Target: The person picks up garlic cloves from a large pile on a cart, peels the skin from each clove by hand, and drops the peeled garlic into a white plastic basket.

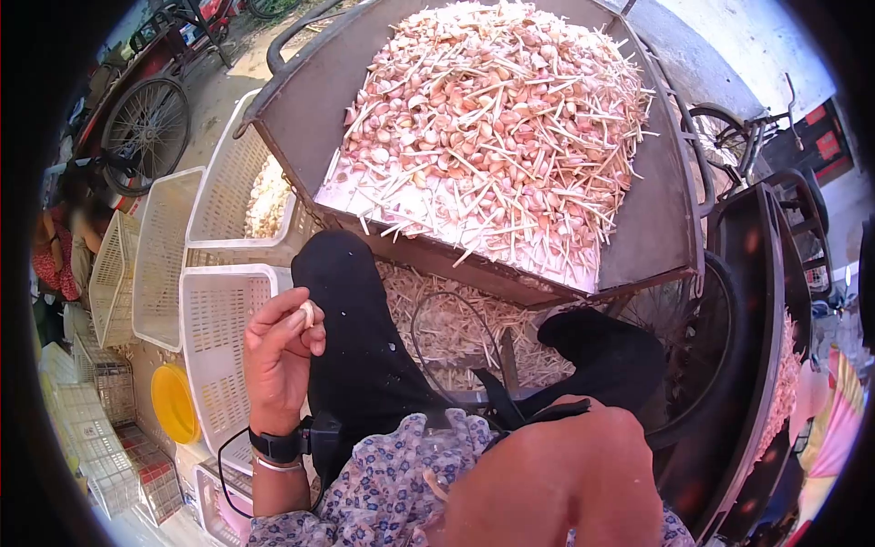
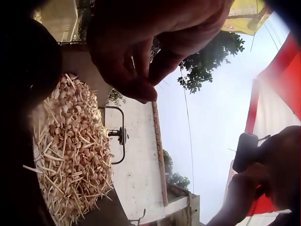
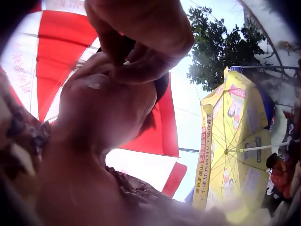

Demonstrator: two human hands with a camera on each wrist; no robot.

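Observation:
A pale garlic clove (image 1: 308, 314) is pinched between the thumb and fingers of my left hand (image 1: 283, 351), held up over the left thigh. Seen from the left wrist, that hand's fingertips (image 2: 143, 90) come together and hide the clove. My right arm (image 1: 556, 474) is bent up toward the head. In the right wrist view, my right hand (image 3: 146, 33) is at the face with its fingers curled; I cannot tell whether they hold anything. A heap of garlic cloves (image 1: 497, 118) mixed with cut stems fills much of the metal cart (image 1: 638, 242) in front.
White plastic crates (image 1: 223, 314) stand at the left, one with peeled cloves (image 1: 267, 202) in it. A yellow basin (image 1: 175, 404) is beside them. Stem scraps (image 1: 437, 319) lie under the cart. A wheel (image 1: 706, 346) and a dark cart side (image 1: 749, 365) border the right.

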